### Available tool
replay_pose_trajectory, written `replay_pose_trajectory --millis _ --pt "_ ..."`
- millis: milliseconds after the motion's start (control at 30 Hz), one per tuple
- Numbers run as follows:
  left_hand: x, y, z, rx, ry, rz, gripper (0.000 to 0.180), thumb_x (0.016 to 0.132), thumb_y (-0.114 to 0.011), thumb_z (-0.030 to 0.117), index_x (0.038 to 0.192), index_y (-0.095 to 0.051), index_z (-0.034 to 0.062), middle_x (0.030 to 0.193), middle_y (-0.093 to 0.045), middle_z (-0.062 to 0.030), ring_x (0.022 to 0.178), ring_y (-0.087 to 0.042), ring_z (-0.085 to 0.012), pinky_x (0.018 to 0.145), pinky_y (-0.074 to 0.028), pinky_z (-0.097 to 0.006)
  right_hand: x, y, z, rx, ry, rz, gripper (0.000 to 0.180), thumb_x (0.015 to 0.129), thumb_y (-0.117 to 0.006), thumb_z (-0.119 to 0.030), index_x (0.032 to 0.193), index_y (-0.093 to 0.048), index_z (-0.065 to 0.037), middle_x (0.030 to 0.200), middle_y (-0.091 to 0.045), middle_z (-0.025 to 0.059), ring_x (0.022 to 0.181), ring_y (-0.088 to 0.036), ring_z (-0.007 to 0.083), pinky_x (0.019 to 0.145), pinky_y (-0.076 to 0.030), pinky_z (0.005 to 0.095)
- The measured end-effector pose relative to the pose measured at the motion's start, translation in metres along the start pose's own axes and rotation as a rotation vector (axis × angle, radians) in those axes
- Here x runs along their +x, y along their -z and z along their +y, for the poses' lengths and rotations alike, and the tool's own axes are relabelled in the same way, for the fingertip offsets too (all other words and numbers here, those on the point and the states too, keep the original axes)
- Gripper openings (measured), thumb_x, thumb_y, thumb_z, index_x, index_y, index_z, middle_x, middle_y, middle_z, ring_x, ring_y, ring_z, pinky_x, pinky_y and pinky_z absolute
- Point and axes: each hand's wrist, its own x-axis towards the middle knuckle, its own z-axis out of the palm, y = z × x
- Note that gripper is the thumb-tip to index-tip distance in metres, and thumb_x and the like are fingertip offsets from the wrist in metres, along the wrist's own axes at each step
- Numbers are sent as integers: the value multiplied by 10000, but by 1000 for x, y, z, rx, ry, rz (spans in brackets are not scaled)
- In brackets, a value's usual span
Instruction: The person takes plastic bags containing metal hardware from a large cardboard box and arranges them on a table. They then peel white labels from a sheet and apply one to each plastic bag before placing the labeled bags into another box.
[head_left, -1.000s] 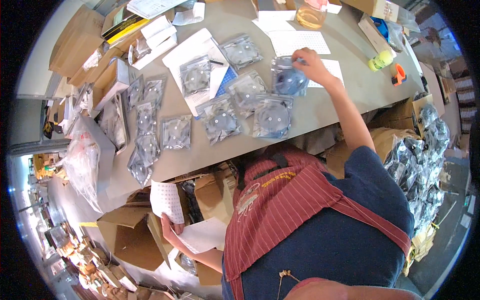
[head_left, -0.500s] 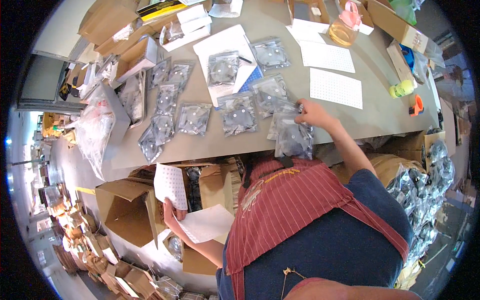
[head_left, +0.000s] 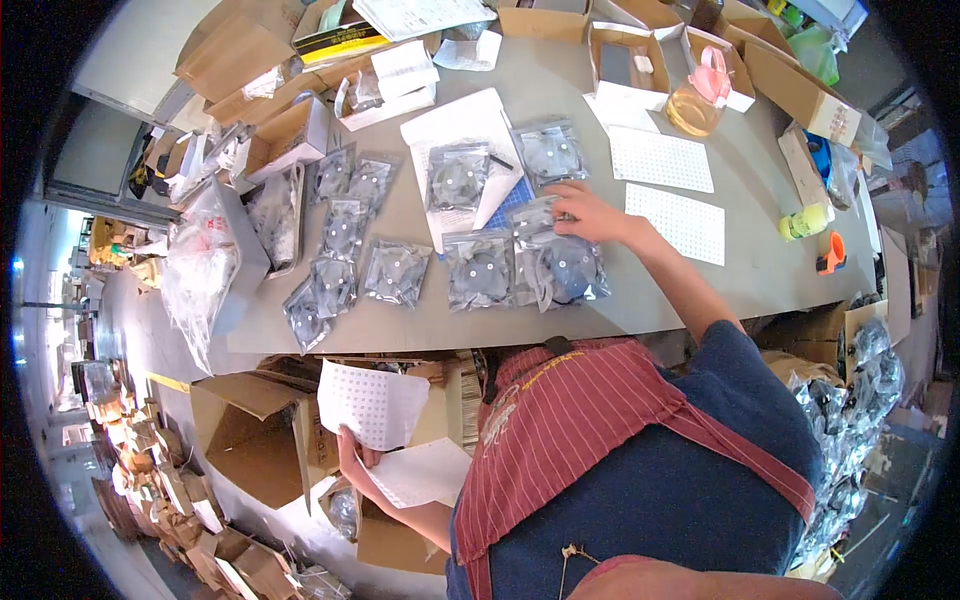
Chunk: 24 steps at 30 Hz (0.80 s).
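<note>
The right hand [head_left: 590,213] lies flat, fingers spread, on a clear bag [head_left: 565,265] whose bulk extends from the fingertips back toward the person, while the left hand [head_left: 355,455], well apart below the table [head_left: 740,270], pinches a dotted sheet [head_left: 372,403].

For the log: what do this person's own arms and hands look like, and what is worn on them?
Both hands are bare, no gloves. The right hand leads back along a bare forearm to a short dark blue sleeve. The left hand also shows a bare forearm. No watch, ring or markings can be made out.
</note>
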Motion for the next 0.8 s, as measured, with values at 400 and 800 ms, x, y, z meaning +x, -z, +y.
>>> replay_pose_trajectory --millis 400,800 --pt "1 21 -23 34 -42 223 269 929 -612 299 1079 -595 76 699 -518 59 526 -388 -18 474 -294 -181 24 51 -6 305 140 -363 178 796 -675 -163 900 -601 -39 939 -544 117 935 -528 285 836 -436 372" --pt "-25 22 -30 20 -69 157 153 962 -570 259 881 -566 129 539 -341 97 409 -248 -8 394 -187 -201 121 91 153 -262 -47 -173 201 683 -672 -222 703 -642 -24 807 -629 171 788 -594 327 708 -477 399"
